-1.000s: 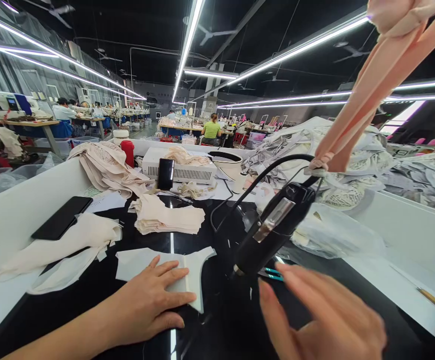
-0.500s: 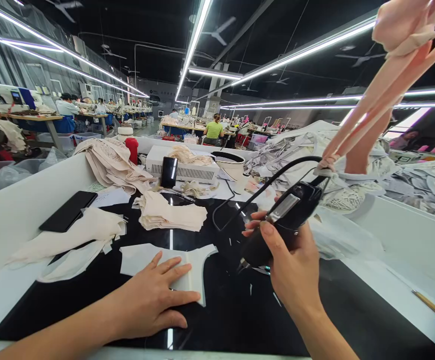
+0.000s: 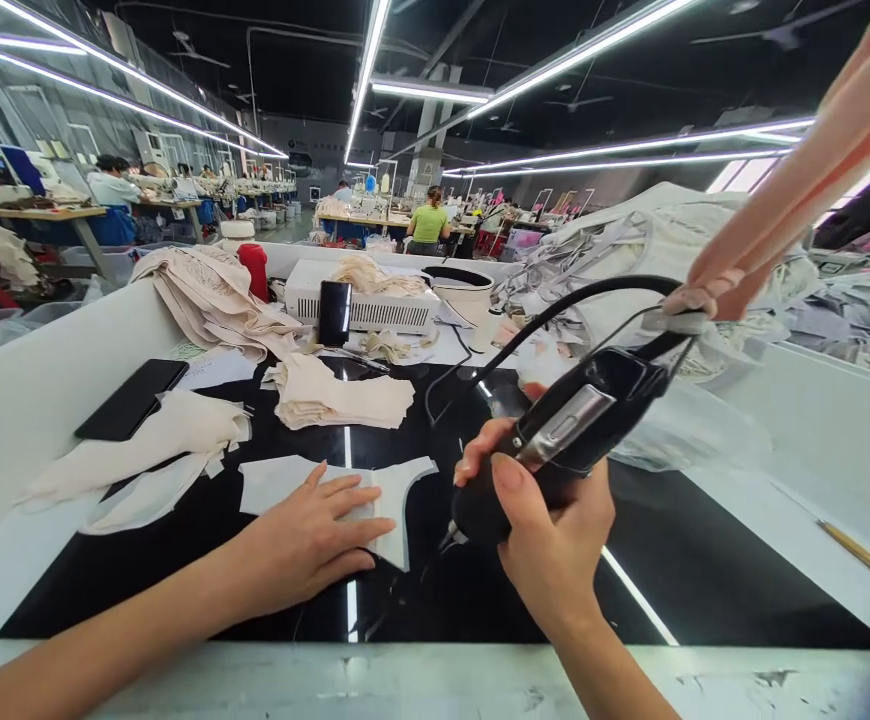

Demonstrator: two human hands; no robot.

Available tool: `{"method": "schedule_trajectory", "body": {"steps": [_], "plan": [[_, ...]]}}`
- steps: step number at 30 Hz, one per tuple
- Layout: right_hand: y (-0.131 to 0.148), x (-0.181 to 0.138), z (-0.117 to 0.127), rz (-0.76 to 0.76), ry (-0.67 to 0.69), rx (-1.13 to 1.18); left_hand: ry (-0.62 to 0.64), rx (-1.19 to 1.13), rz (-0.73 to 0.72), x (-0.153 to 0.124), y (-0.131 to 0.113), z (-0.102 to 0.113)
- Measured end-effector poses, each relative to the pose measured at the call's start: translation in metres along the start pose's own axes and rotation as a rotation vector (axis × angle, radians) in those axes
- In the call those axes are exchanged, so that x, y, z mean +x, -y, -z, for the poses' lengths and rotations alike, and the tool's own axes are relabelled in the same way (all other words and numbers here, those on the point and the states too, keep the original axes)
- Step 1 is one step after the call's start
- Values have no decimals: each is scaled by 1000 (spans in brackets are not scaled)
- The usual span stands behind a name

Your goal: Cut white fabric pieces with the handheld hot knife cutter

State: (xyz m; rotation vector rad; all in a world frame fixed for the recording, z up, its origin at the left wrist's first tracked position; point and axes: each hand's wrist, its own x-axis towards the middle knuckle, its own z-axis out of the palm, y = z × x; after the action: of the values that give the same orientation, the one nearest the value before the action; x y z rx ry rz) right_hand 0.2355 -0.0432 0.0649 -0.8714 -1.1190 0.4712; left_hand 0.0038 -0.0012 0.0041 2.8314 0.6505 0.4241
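My left hand (image 3: 322, 535) lies flat with its fingers spread, pressing on a pale cut fabric piece (image 3: 392, 508) with a curved right edge. That piece rests on the glossy black board (image 3: 202, 575). My right hand (image 3: 555, 540) is wrapped round a black corded handheld tool (image 3: 585, 410) with a metal plate on its side. The tool tilts down to the left. Its narrow metal tip (image 3: 451, 537) sits just right of the fabric's edge, apart from it; whether it touches the board I cannot tell. A pink fabric strip (image 3: 787, 180) is tied to the tool's upper end.
Stacked cream fabric pieces (image 3: 337, 395) lie behind my left hand, with more cloth (image 3: 172, 430) and a black phone-like slab (image 3: 133, 398) leftward. A vented white box (image 3: 364, 305) and a cream bin (image 3: 461, 300) stand behind. Cloth heaps (image 3: 645, 240) rise at right; a brush-like stick (image 3: 862, 555) lies far right.
My right hand has brought the tool leftward, its tip now closer to the fabric's edge. My left hand stays flat on the piece. The whole view has shifted slightly.
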Motion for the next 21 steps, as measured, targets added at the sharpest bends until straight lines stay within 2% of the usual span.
{"method": "schedule_trajectory", "body": {"steps": [5,7,16,21], "plan": [[6,-12,-9,-32,-2,121,-168,-31,-94,8,-3,7],[7,-14,-11,-47,12,157,-196,-53,-136,12,-7,8],[4,-19,-13,-66,19,235,-88,35,-247,28,-12,-8],[2,-20,-10,-50,19,246,-68,116,-251,27,-18,-7]]}}
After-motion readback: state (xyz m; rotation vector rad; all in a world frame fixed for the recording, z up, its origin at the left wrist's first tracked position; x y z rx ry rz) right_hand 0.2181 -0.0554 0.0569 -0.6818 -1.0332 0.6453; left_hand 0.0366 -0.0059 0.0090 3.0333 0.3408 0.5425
